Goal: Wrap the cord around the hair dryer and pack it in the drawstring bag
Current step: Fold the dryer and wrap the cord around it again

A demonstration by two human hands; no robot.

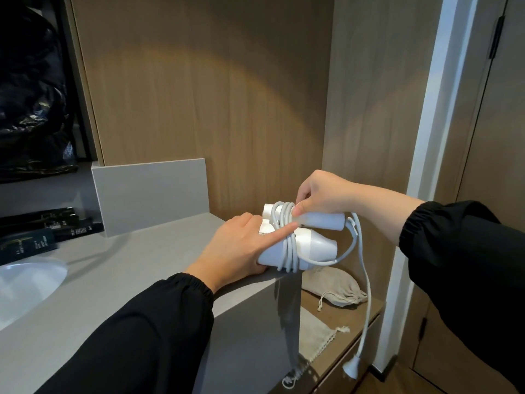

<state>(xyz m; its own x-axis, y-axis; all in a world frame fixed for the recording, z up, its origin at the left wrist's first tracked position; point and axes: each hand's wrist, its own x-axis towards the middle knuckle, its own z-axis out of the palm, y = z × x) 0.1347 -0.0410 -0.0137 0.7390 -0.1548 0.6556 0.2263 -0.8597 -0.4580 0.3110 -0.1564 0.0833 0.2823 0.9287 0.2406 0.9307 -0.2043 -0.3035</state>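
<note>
White folded hair dryer (pixel 312 244), cord (pixel 284 216) coiled round it — left hand (pixel 238 248) grips it, right hand (pixel 321 194) pinches the coils.

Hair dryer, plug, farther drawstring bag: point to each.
hair dryer (pixel 315 245): head view, right part of the white barrel.
plug (pixel 351 367): head view, the dangling white body.
farther drawstring bag (pixel 332 282): head view, middle of the beige cloth.

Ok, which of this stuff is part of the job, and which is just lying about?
Job: hair dryer, held by the left hand; cord, pinched by the right hand; drawstring bag on the lower shelf.
Lying about: black packets, sink, black plastic bag, second cloth pouch.
</note>
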